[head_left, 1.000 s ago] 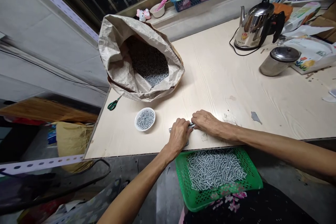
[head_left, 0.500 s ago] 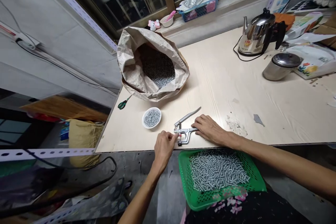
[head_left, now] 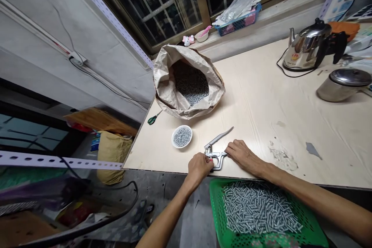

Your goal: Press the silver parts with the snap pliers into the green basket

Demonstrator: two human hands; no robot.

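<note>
A pair of snap-fastener pliers (head_left: pixel 216 155) lies at the table's front edge, its upper handle raised away from the lower one. My right hand (head_left: pixel 242 156) grips the end of the lower handle. At the jaws is my left hand (head_left: pixel 200 168), fingers pinched together beside a small red part; whatever lies between the fingertips is hidden. A white bowl (head_left: pixel 181 136) of small metal screw-like pieces stands behind my left hand. Below the table edge, a green basket (head_left: pixel 214 211) holds many longer metal pieces of similar look.
A large paper-lined sack (head_left: pixel 162 81) of metal pieces stands behind the bowl, with green-handled scissors (head_left: pixel 152 119) to its left. Farther right are a steel kettle (head_left: pixel 305 50) and a lidded steel container (head_left: pixel 334 87). A grey scrap (head_left: pixel 313 150) lies on the table.
The camera view has shifted, so the scene sits farther right and lower. My left hand now covers more of the plier jaws. The right hand stays on the handle.
</note>
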